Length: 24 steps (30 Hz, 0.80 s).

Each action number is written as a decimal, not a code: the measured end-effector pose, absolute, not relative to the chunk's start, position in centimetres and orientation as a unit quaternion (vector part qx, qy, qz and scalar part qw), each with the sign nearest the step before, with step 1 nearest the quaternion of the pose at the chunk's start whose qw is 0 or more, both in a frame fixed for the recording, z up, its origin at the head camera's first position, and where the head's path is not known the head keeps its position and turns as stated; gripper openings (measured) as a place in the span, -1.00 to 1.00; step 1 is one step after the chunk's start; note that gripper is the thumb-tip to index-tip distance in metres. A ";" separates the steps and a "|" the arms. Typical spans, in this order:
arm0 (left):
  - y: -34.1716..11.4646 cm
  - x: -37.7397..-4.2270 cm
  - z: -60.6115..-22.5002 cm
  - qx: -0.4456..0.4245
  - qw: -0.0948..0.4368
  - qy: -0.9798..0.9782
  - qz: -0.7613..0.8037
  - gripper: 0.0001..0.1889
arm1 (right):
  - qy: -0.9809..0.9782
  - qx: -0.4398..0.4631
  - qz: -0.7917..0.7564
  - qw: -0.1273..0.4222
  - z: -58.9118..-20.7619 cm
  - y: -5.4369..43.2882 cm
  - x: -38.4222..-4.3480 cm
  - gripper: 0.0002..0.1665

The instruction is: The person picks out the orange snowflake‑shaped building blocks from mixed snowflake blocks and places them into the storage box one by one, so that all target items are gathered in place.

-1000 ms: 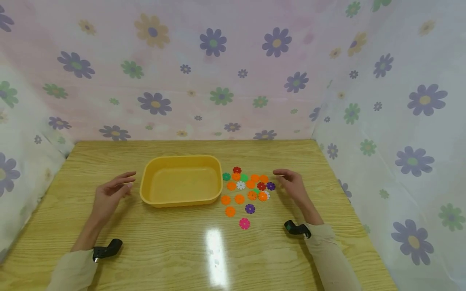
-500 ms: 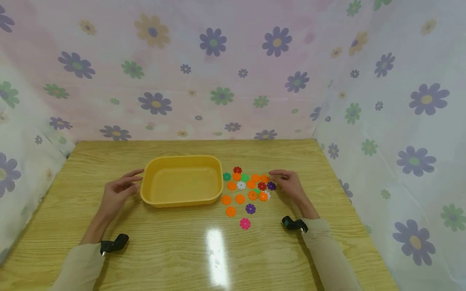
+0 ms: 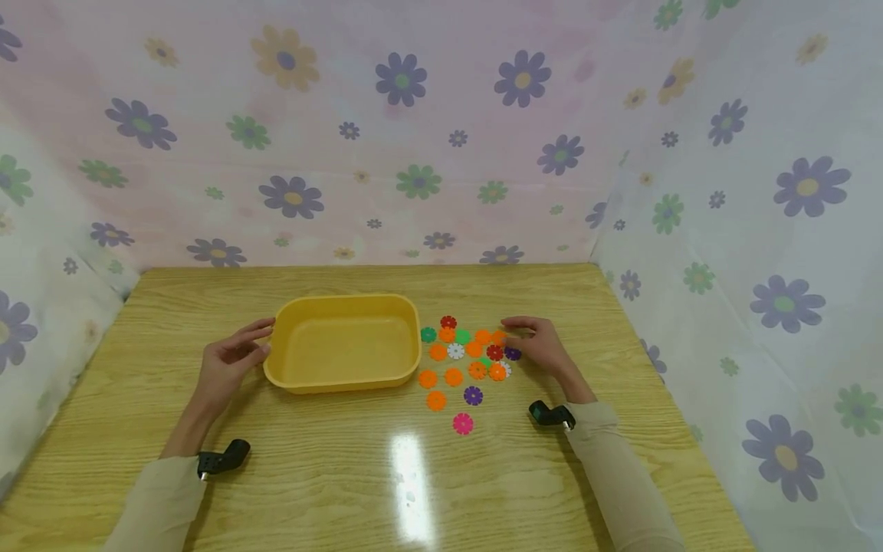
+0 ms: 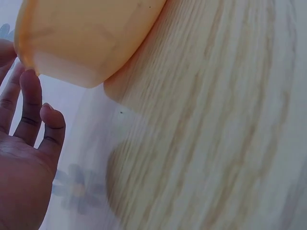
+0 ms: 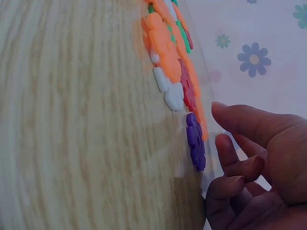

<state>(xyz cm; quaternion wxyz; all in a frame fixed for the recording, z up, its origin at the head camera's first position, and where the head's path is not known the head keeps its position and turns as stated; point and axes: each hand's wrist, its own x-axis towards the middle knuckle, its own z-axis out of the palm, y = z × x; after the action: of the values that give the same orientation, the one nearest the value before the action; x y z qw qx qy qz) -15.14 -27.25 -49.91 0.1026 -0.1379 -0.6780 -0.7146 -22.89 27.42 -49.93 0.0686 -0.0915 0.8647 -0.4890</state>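
A yellow plastic tub (image 3: 348,345) stands left of centre on the table. My left hand (image 3: 224,368) is at its left side, fingertips right at the rim; in the left wrist view the fingers are loosely bent beside the tub wall (image 4: 86,43). Several flower-shaped plastic discs in orange, red, green, white, purple and pink lie flat to the tub's right. Over the right edge of this group is my right hand (image 3: 545,349), its fingertips close to a purple disc (image 5: 195,143) and an orange disc (image 3: 498,337). Nothing shows between its thumb and fingers.
A pink disc (image 3: 463,424) lies nearest the front, apart from the group. Behind the wooden table (image 3: 310,468) and along its sides hangs flower-printed cloth (image 3: 483,215). A black camera is strapped to each wrist.
My left hand has moved right and forward to the tub's left rim. My right hand has moved left, over the edge of the discs. Tub and discs have stayed put.
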 end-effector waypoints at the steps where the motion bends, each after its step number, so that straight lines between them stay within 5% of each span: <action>1: -27.2 -15.2 -49.9 -0.136 0.105 -0.679 -0.714 -0.69 | 0.866 -0.091 -0.486 0.069 -50.0 27.3 -23.0 -0.51; 19: -26.7 -15.1 -50.2 -0.142 0.104 -0.661 -0.730 -0.74 | 0.873 -0.129 -0.459 0.105 -46.1 25.5 -21.8 -0.58; 24: -26.8 -15.3 -50.3 -0.144 0.103 -0.660 -0.730 -0.74 | 0.876 -0.137 -0.453 0.098 -47.8 26.2 -22.6 -0.63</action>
<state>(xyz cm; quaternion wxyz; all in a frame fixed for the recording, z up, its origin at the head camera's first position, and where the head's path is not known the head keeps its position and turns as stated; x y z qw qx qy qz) -15.32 -26.77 -50.28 0.1032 -0.1437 -0.6599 -0.7302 -22.56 26.15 -47.83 0.0984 -0.1367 0.8756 -0.4526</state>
